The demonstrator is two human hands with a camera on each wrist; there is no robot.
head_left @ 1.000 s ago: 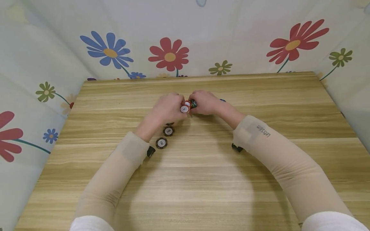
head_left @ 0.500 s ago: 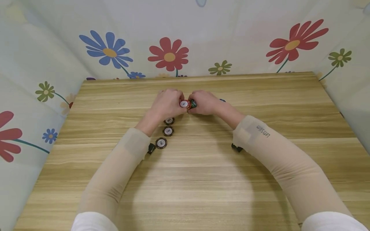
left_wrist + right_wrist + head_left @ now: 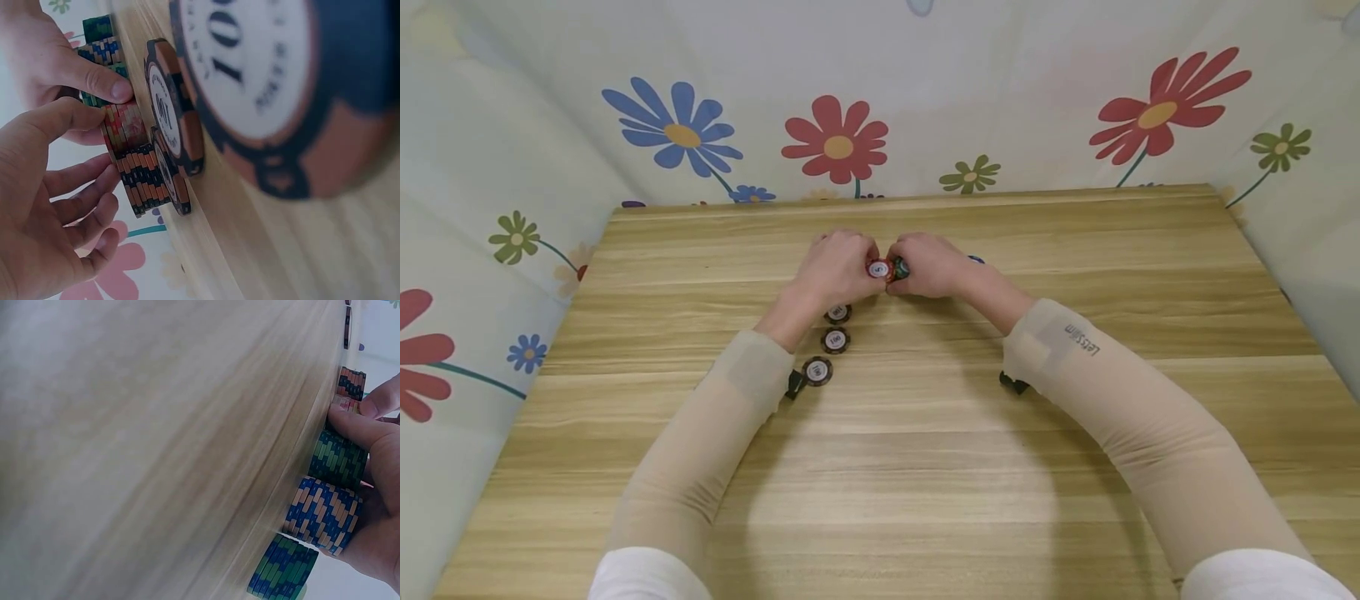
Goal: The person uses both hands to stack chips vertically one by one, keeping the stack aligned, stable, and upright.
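Observation:
Fingertips of my left hand [image 3: 838,267] grip a short stack of red poker chips [image 3: 878,268], its top chip marked 5. My right hand [image 3: 928,267] curls around a green chip stack [image 3: 337,459] right beside it, its thumb tip against the red chips. In the left wrist view, a stack of black-and-orange chips [image 3: 144,178] stands against the red one. A blue chip stack [image 3: 322,515] and another green stack [image 3: 282,567] stand in line under the right palm and wrist; the head view mostly hides them.
Three loose black chips marked 100 lie flat near the left wrist, the closest chip [image 3: 817,371] beside a black strap piece [image 3: 794,383]. The wooden table [image 3: 910,483] ends at a flower-printed curtain [image 3: 1022,100] at the back and sides.
My left hand has shifted slightly away from me, bringing the tilted, offset red chips into one even stack. A third black chip now shows below that hand. The right hand stays nearly still.

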